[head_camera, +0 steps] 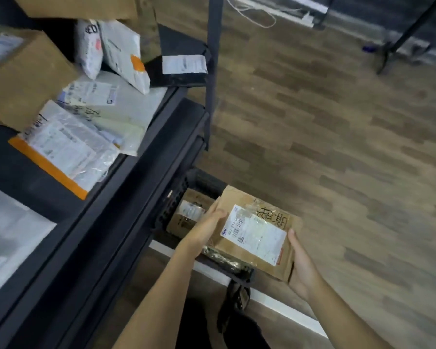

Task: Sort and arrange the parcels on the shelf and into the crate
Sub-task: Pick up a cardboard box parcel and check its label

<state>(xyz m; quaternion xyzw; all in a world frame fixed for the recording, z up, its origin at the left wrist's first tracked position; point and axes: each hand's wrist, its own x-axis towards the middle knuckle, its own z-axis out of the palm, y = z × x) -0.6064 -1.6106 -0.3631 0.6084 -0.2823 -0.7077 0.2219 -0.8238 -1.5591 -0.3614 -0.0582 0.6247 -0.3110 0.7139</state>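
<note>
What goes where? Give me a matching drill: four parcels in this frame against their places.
1 labelled cardboard box
2 black parcel
3 orange-edged mailer
4 small brown box

A inside the black crate
B held between left hand and right hand
C right end of the shelf, by the post
D flat on the shelf, near its front edge

Pairs: 1-B, 2-C, 3-D, 4-A
</note>
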